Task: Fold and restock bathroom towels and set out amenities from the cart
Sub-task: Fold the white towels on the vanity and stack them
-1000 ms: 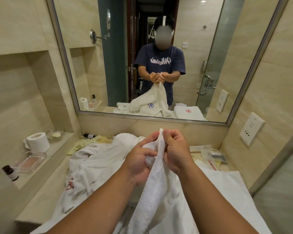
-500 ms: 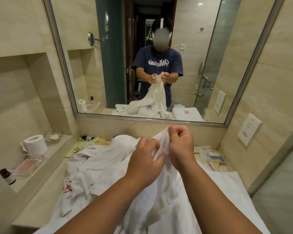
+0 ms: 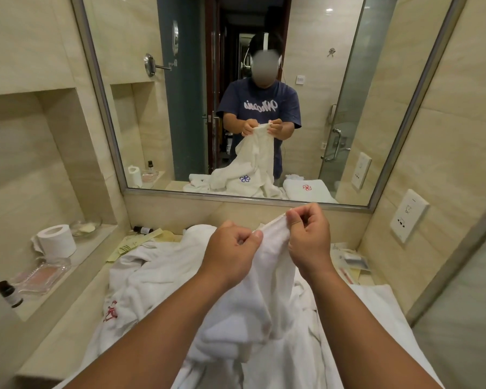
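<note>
White towel [image 3: 267, 282]: top edge pinched by left hand [image 3: 230, 252] and right hand [image 3: 309, 240], lifted above the surface [image 3: 68, 341].

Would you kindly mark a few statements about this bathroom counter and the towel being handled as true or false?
1. The left hand and right hand both pinch the white towel. True.
2. The toilet roll stands to the person's right. False: it stands on the left ledge.
3. A dark bottle stands by the glass tray. True.
4. The embroidery on the towel heap is green. False: it is red.
</note>
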